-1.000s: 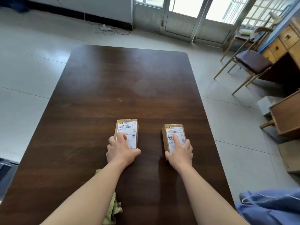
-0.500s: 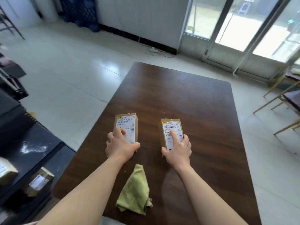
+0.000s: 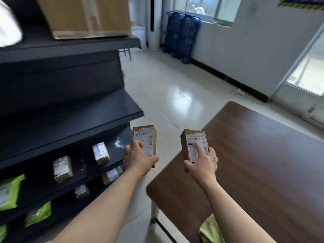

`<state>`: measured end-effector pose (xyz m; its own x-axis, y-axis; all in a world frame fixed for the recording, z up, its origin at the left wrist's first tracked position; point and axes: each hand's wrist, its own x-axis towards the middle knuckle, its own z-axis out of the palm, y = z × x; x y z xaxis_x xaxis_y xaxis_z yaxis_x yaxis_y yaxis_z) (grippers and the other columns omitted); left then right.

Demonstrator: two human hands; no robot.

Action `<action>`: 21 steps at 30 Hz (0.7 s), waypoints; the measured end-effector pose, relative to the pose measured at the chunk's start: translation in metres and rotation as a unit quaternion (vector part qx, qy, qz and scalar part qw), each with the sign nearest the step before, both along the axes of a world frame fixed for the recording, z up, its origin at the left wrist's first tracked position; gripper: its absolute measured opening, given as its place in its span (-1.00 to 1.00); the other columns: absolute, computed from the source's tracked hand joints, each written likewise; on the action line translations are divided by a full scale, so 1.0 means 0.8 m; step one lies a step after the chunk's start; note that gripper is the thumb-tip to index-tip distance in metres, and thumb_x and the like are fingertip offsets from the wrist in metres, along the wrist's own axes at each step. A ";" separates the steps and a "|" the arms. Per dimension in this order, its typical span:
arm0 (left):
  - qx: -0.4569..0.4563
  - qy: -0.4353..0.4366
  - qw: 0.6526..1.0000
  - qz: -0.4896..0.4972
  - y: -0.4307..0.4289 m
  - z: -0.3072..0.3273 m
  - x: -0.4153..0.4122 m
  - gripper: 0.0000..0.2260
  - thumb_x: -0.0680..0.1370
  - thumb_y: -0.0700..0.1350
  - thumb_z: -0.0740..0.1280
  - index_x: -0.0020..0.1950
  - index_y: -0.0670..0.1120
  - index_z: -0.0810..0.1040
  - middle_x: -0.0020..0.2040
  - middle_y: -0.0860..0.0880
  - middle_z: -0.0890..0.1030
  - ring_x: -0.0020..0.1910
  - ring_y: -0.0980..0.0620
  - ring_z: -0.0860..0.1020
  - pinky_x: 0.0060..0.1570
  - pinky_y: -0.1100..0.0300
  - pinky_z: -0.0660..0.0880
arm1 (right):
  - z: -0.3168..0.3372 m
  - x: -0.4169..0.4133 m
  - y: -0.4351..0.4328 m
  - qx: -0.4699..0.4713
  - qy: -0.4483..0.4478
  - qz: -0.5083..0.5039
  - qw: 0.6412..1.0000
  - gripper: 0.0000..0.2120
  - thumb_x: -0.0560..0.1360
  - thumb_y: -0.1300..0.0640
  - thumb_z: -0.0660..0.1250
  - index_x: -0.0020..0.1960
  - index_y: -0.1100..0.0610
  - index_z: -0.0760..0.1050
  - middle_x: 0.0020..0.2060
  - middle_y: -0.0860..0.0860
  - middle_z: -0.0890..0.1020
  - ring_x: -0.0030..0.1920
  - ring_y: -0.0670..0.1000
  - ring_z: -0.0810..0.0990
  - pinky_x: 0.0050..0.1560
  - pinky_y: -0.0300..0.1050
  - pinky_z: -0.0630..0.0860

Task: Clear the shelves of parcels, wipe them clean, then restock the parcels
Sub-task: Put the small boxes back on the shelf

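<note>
Parcels up, one in each grip! The left grip wraps the left parcel from its near end, fingers over the label and thumb along the right side. The right grip clamps the right parcel the same way, index finger laid straight down the label, thumb on the left face. Labels face up and long sides point away, a hold that looks chosen so each box can slide end-first onto a board with the readable side showing. Where are they? The right parcel hangs over the left edge of the desk, towards its near-left corner. The left parcel is out past that edge, above the pale floor and near the front corner of the dark shelving. My read: this is the restocking leg, heading for the shelves. A lower board there carries several small shelf parcels, spaced apart, with blurred green packets further left. A green cloth lies at the desk's near edge, beside the right forearm. Room to move? The strip of floor between the desk's left edge and the shelving looks narrow, and the middle board's corner juts out just above the left parcel, so that is the one to clear. A big carton sits on the top board, well above the action.
</note>
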<state>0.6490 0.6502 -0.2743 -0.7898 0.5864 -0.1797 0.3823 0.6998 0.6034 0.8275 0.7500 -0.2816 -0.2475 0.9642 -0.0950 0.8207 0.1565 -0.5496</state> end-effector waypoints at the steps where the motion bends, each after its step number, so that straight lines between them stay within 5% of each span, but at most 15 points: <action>1: 0.001 0.001 1.000 0.016 -0.019 0.003 -0.024 -0.44 0.25 0.13 0.46 0.04 0.09 0.18 0.05 -0.02 0.28 -0.01 -0.07 0.44 -0.09 0.09 0.48 | 0.004 -0.027 -0.012 0.000 0.007 0.017 1.000 -0.26 0.39 -0.06 0.43 0.49 -0.22 0.18 0.46 0.20 0.11 0.43 0.23 0.11 0.43 0.17 0.16; 9: -0.005 0.017 0.992 0.121 -0.154 0.011 -0.165 -0.42 0.24 0.19 0.47 0.04 0.11 0.19 0.04 0.01 0.27 -0.07 -0.02 0.41 -0.20 0.16 0.34 | 0.019 -0.193 -0.104 0.022 0.034 0.127 0.991 -0.25 0.40 -0.05 0.42 0.49 -0.22 0.15 0.42 0.10 0.15 0.38 0.22 0.18 0.41 0.19 0.18; 21: -0.004 -0.030 0.968 0.248 -0.295 -0.007 -0.313 -0.44 0.26 0.15 0.46 0.09 0.11 0.21 0.09 0.00 0.31 -0.07 -0.05 0.50 -0.16 0.09 0.51 | 0.010 -0.383 -0.186 0.039 -0.006 0.259 0.965 -0.28 0.40 -0.12 0.39 0.48 -0.21 0.16 0.46 0.15 0.10 0.40 0.24 0.17 0.39 0.15 0.24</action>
